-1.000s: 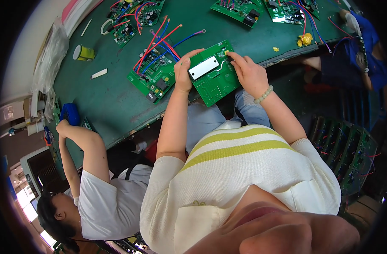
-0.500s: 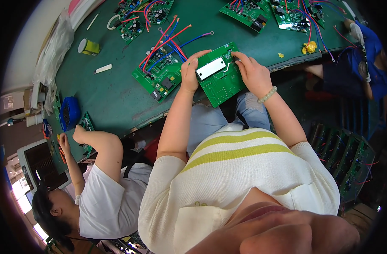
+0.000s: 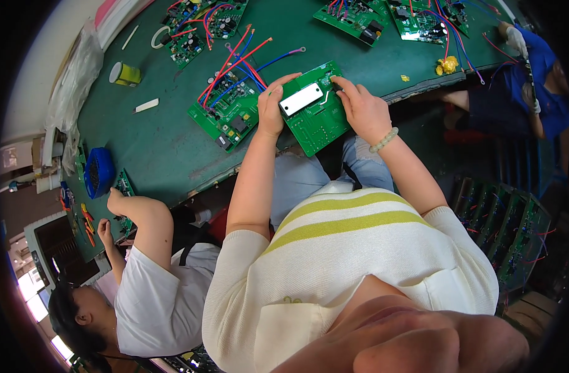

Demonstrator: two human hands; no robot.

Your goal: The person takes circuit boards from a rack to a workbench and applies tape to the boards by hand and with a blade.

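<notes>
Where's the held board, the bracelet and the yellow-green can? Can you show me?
Held board (image 3: 315, 128): head view, on the green face below the white plate (image 3: 301, 99).
Bracelet (image 3: 386, 140): head view, on its pale beads.
Yellow-green can (image 3: 130, 76): head view, on its coloured side.

A yellow-green container (image 3: 126, 75) sits at ten o'clock, a blue bin (image 3: 109, 165) at nine, and a yellow lump (image 3: 447, 65) at two.
</notes>
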